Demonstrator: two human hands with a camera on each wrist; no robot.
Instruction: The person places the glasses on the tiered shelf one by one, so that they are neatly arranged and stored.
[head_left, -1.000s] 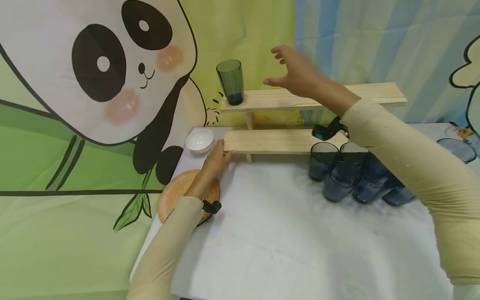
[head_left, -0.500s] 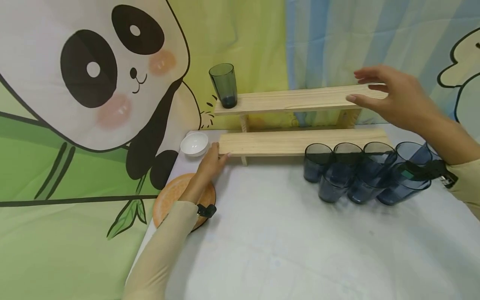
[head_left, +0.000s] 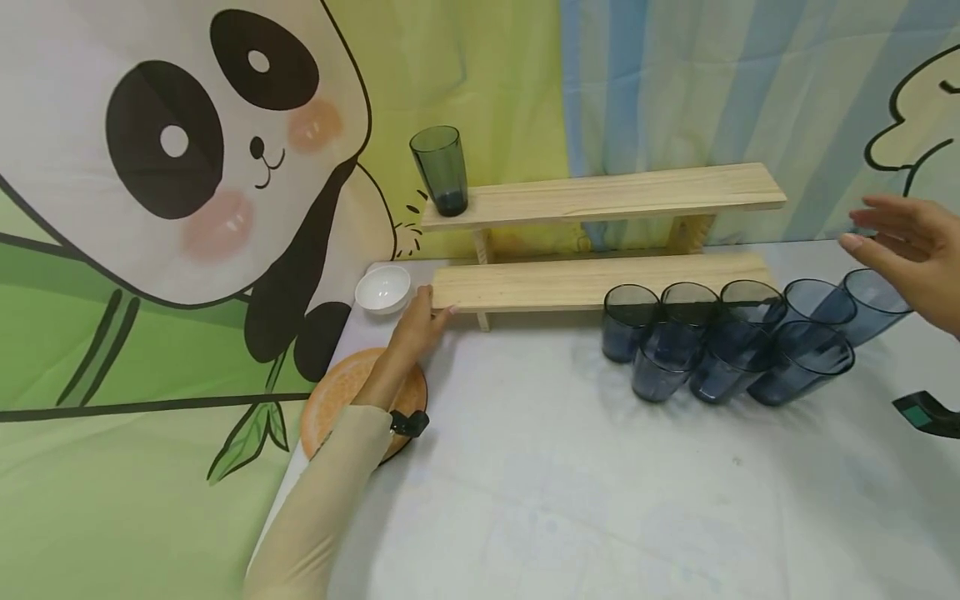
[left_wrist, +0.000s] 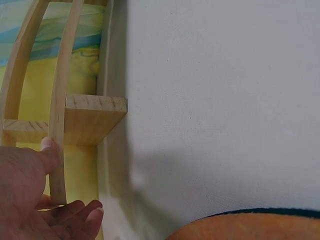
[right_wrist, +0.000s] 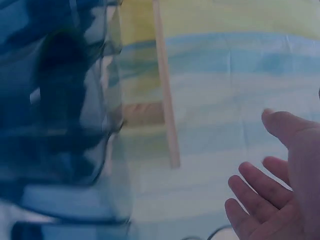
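Head view shows my right hand open, empty, hovering over the rightmost blue tumblers clustered on the tabletop; left-wrist view adds my left hand, fingers pinching the lower shelf's left end.

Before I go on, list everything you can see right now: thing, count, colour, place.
Shelf: one, pale wood, two tiers, against the backdrop.
Lone cup: one, dark tinted, upright on the top tier's left end.
Cup cluster: about eight, blue tinted, upright on the table before the shelf's right end.
Bowl: one, white, left of the lower tier.
Plate: one, orange, table's left edge, under the left forearm.
Table: one, white.
Backdrop: panda cartoon, green and blue.
Left hand: grips the lower tier's left end.
Right hand: open, above the cluster's right side, touching nothing.
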